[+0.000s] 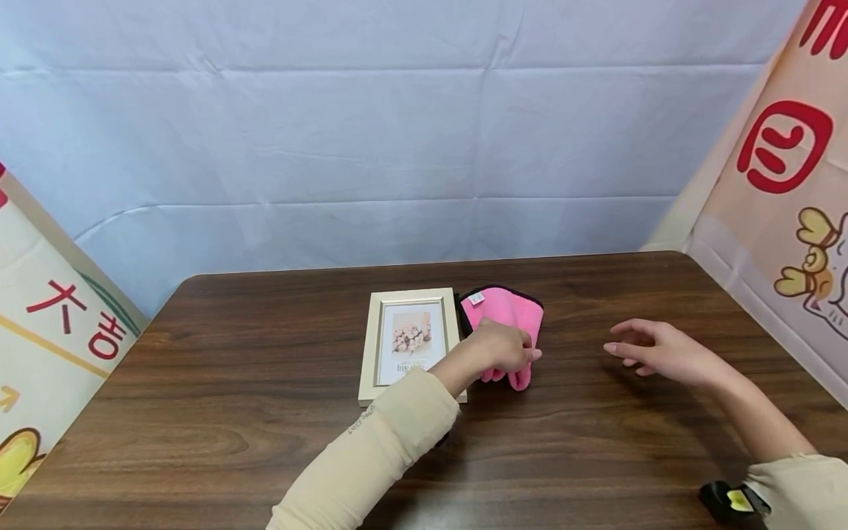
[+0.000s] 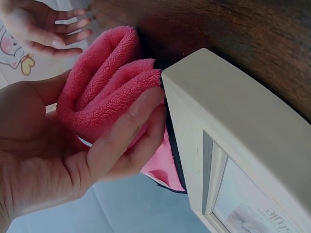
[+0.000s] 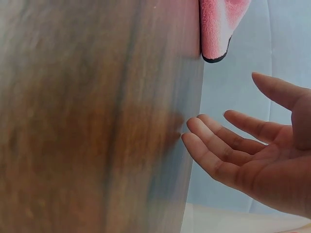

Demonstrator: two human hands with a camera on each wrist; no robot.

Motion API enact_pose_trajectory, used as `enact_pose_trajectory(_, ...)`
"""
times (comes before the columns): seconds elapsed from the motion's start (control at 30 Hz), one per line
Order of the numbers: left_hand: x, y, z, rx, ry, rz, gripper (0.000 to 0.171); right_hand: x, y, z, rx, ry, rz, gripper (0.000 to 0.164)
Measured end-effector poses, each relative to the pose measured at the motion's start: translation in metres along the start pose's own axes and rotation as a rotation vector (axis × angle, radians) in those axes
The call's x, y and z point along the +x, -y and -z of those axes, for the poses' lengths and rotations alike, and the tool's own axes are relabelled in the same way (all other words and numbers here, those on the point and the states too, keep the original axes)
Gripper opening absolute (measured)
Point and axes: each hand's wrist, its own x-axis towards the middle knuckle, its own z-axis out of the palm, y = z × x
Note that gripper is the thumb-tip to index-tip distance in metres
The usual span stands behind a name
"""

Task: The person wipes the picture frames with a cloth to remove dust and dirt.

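A pink plush cloth (image 1: 526, 313) with a black edge and a small white tag lies bunched on the table, right of a cream picture frame (image 1: 367, 346). My left hand (image 1: 502, 346) pinches the near part of the cloth. In the left wrist view, the thumb and fingers of the left hand (image 2: 92, 145) curl round the folded cloth (image 2: 104, 77), right beside the edge of the picture frame (image 2: 233, 92). Farther right, my right hand (image 1: 665, 353) hovers above the table with relaxed fingers and holds nothing. The right wrist view shows the right hand (image 3: 252, 155) apart from the cloth (image 3: 214, 34).
The dark wooden table (image 1: 232, 412) has its far edge against a pale hanging sheet (image 1: 331, 147). Printed banners stand at the left (image 1: 59, 331) and right (image 1: 782, 206). A black strap (image 1: 729, 504) is at the right cuff.
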Motion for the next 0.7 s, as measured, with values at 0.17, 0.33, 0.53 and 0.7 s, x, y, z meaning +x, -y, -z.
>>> enact_pose_trajectory(0.17, 0.0018, -0.0023, -0.0059, -0.029, -0.046, 0.087, 0.033, 0.0001, -0.0001, -0.0011, -0.014, -0.005, -0.001, 0.050)
enact_pose_trajectory(0.33, 0.0059, -0.0032, -0.0088, 0.050, -0.098, 0.126, 0.021, 0.0005, 0.0010, -0.0018, -0.013, 0.002, 0.001, 0.050)
enact_pose_trajectory(0.53, 0.0074, 0.0029, -0.0078, -0.019, -0.073, 0.108, 0.022, 0.0016, 0.0020, -0.0016, -0.006, 0.012, 0.002, 0.049)
enact_pose_trajectory(0.7, 0.0062, 0.0056, -0.0078, -0.168, -0.037, 0.134, 0.024, 0.0026, 0.0026, -0.0016, -0.008, 0.023, -0.003, 0.050)
